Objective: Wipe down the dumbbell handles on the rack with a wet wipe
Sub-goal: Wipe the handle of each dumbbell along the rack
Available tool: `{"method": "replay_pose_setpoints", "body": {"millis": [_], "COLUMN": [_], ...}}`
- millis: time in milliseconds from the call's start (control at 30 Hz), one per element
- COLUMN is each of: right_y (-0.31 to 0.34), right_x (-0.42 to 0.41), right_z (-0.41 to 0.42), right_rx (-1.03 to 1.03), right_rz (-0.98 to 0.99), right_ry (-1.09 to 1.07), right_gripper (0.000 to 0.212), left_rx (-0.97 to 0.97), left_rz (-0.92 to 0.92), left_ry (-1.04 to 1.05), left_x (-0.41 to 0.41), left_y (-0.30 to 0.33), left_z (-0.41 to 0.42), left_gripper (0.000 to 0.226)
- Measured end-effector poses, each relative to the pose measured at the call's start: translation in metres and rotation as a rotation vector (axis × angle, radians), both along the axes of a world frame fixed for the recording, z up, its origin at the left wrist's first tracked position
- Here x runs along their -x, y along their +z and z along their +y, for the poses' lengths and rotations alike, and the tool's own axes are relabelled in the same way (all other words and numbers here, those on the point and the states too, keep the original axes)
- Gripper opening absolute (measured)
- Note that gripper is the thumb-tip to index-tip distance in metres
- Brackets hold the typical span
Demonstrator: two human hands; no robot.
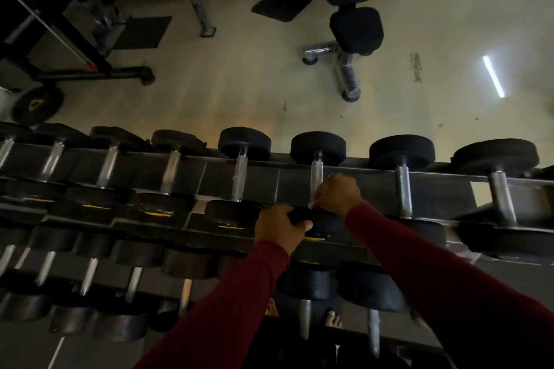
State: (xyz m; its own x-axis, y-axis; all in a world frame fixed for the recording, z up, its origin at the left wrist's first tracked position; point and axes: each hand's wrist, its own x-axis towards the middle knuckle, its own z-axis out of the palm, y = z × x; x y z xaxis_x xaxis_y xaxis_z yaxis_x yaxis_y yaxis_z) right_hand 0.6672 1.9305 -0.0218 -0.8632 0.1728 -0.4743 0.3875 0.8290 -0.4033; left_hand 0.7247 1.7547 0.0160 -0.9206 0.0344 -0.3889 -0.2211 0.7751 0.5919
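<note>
A long dumbbell rack (449,177) spans the view, its upper row lined with dumbbells. On the sixth dumbbell (318,148) from the left, the right hand (337,193) wraps round the metal handle (316,177), clutching a white wet wipe (311,204) against it. The left hand (280,226) grips that dumbbell's near black head (322,223).

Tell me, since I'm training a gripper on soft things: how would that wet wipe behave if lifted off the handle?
The wet wipe is probably floppy: only a crumpled white bit shows below the right hand on the dumbbell handle. Likely very light, since the fingers hide most of it. Being wet, it may cling.
</note>
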Motion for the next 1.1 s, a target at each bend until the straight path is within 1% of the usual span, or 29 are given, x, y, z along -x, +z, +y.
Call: {"method": "replay_pose_setpoints", "body": {"millis": [67, 133, 200, 233, 333, 433, 500, 600, 667, 767, 833, 933, 1000, 1033, 1100], "right_y": [-0.002, -0.003, -0.001, -0.001, 0.003, 0.004, 0.006, 0.006, 0.002, 0.002, 0.005, 0.002, 0.005, 0.006, 0.004], "right_x": [0.003, 0.004, 0.005, 0.006, 0.009, -0.002, -0.009, -0.009, -0.007, 0.001, 0.013, 0.033, 0.035, 0.032, 0.026], "right_z": [-0.007, -0.017, -0.030, -0.035, -0.031, -0.006, 0.002, -0.002, -0.006, -0.005, -0.001, -0.001, -0.010, -0.014, -0.019], "right_rx": [-0.070, -0.077, -0.051, -0.042, -0.048, -0.065, -0.060, -0.027, 0.016, 0.028, 0.073, 0.167, 0.215, 0.268, 0.415], "right_rz": [0.059, 0.099, 0.140, 0.149, 0.113, 0.038, 0.001, 0.004, 0.059, 0.277, 0.400, 0.409, 0.408, 0.393, 0.345], "right_ry": [0.004, 0.023, 0.040, 0.035, 0.009, 0.033, 0.082, 0.075, -0.021, -0.171, -0.290, -0.510, -0.651, -0.748, -0.971], "right_gripper": [0.037, 0.029, 0.017, 0.014, 0.017, 0.032, 0.032, 0.028, 0.023, 0.010, 0.007, 0.006, 0.012, 0.014, 0.012], "left_rx": [-0.049, -0.104, -0.141, -0.156, -0.187, -0.208, -0.194, -0.153, -0.121, -0.094, -0.044, 0.015, 0.017, 0.014, 0.012], "left_rz": [-0.017, -0.053, -0.073, -0.075, -0.071, -0.093, -0.095, -0.093, -0.076, -0.063, -0.044, -0.017, -0.021, -0.020, -0.006], "left_ry": [0.005, 0.028, 0.035, 0.036, 0.037, 0.039, 0.030, 0.004, -0.020, -0.022, -0.039, -0.032, -0.022, -0.016, -0.008], "left_x": [0.001, 0.003, 0.004, 0.003, 0.003, 0.005, 0.008, 0.009, 0.009, 0.007, 0.006, 0.006, 0.006, 0.005, 0.005], "left_y": [0.000, -0.003, -0.004, -0.004, -0.004, -0.003, 0.000, 0.008, 0.009, 0.011, 0.011, 0.011, 0.010, 0.008, 0.008], "left_z": [-0.003, -0.009, -0.012, -0.013, -0.017, -0.018, -0.017, -0.014, -0.013, -0.010, -0.007, -0.003, -0.003, -0.003, -0.003], "left_gripper": [0.046, 0.061, 0.060, 0.060, 0.064, 0.066, 0.064, 0.059, 0.055, 0.045, 0.039, 0.040, 0.042, 0.043, 0.045]}}
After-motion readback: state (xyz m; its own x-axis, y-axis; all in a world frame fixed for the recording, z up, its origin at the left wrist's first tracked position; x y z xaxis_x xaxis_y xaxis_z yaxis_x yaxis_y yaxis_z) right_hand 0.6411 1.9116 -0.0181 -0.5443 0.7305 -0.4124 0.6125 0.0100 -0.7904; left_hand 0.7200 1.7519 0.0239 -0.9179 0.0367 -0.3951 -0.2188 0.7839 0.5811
